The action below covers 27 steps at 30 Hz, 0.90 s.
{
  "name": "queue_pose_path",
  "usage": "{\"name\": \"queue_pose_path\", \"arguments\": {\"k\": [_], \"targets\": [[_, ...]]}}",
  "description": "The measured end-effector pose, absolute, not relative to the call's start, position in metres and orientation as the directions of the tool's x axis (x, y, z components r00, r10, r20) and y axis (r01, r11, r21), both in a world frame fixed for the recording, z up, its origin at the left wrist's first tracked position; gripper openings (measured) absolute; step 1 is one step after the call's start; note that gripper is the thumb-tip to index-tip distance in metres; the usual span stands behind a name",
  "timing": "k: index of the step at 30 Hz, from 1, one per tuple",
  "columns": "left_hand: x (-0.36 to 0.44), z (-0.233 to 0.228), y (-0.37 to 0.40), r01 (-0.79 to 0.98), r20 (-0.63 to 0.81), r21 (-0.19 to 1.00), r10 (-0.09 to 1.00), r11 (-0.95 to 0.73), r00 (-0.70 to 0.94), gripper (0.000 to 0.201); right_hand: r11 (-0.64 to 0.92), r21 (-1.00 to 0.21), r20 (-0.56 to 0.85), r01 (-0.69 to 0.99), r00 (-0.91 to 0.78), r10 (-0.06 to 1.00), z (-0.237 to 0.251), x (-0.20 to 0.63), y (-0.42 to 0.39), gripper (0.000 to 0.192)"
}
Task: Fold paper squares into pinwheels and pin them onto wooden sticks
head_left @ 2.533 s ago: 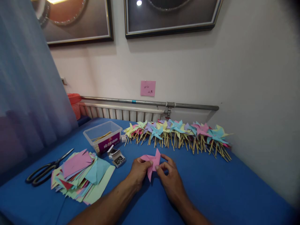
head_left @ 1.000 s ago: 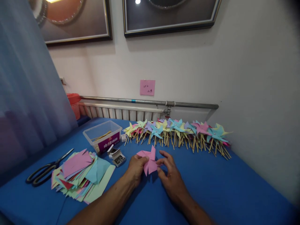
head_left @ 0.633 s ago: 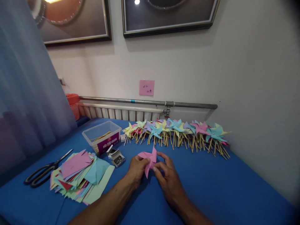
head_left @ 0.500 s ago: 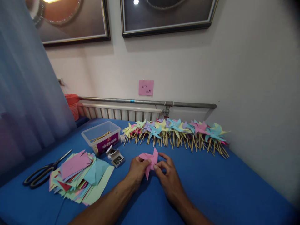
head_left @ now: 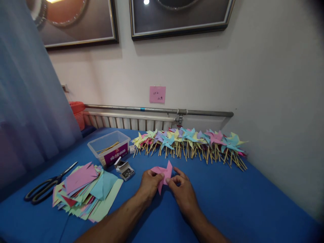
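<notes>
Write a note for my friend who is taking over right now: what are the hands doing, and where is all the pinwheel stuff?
Left hand and right hand: both pinch the folded pink paper pinwheel over the blue table.
Done: a row of coloured paper pinwheels on wooden sticks lies along the wall.
Left: the pink one has no stick. Sticks are in the clear plastic tub, pins in the small open box, cut paper squares and black scissors to the left.

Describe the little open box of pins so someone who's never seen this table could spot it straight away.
On the blue table, find the clear plastic tub with a purple label holding wooden sticks. Just in front of it, between the stack of coloured paper squares and the left hand, sits the small open cardboard box of metal pins. It is the only grey-white thing there with shiny contents.
</notes>
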State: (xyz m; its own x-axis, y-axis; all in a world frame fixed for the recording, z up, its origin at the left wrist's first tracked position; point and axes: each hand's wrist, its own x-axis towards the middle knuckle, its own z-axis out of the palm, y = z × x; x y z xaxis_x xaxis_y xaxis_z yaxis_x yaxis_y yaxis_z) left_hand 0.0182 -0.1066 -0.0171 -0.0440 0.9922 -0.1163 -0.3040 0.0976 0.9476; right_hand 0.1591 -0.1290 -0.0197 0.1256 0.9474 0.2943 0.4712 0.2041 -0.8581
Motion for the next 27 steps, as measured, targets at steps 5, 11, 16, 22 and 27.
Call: {"name": "queue_pose_path", "arguments": {"k": [5, 11, 16, 22, 27], "targets": [[0.02, -0.015, -0.108, -0.323, -0.109, 0.942, 0.993, 0.089, -0.044, 0.031, 0.17, -0.866, 0.253, 0.47, 0.118, 0.96, -0.017, 0.157, -0.13, 0.026], [0.019, -0.015, -0.109, -0.233, -0.073, 0.97, 0.997, 0.066, -0.023, 0.03, 0.169, -0.886, 0.249, 0.431, 0.135, 0.959, -0.014, 0.153, -0.133, 0.027], [0.016, -0.012, -0.109, -0.23, -0.074, 0.971, 0.997, 0.071, -0.006, 0.028, 0.152, -0.94, 0.218, 0.305, 0.195, 0.956, -0.014, 0.156, -0.13, 0.025], [0.017, -0.006, -0.114, -0.287, -0.069, 0.952, 0.989, 0.105, 0.131, 0.032, 0.021, -0.989, 0.015, -0.149, 0.042, 0.999, -0.019, 0.16, -0.122, 0.046], [0.018, -0.004, -0.117, -0.264, -0.081, 0.957, 0.986, 0.118, 0.148, 0.031, -0.032, -0.969, -0.012, -0.246, -0.084, 0.996, -0.022, 0.159, -0.123, 0.043]]}}
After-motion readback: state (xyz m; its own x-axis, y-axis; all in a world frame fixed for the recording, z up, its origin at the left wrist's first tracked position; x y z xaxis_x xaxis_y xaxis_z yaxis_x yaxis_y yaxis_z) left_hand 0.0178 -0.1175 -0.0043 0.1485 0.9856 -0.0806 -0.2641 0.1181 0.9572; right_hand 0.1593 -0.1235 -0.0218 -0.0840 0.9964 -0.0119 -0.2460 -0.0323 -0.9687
